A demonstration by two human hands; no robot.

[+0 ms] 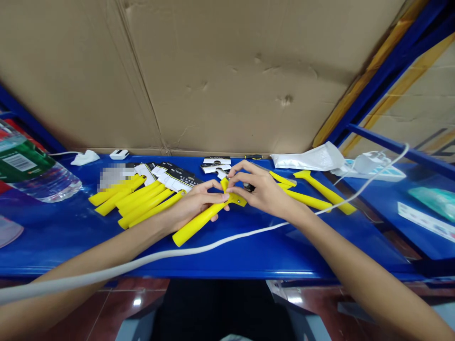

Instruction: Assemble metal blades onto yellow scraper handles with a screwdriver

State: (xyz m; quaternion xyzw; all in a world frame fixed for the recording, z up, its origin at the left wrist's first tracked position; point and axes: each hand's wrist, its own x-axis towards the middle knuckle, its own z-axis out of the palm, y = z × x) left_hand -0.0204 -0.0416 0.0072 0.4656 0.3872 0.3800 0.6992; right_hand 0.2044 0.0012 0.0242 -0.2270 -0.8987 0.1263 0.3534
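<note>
Crowding my fingers: a pile of yellow handles [131, 201] with black label cards [177, 177] beyond my left hand [194, 204], three loose yellow scrapers [313, 192] past my right hand [261, 189], white cable [220, 244] under both wrists. Left fingers wrap one yellow scraper [199, 220]; right fingertips pinch its head.
</note>
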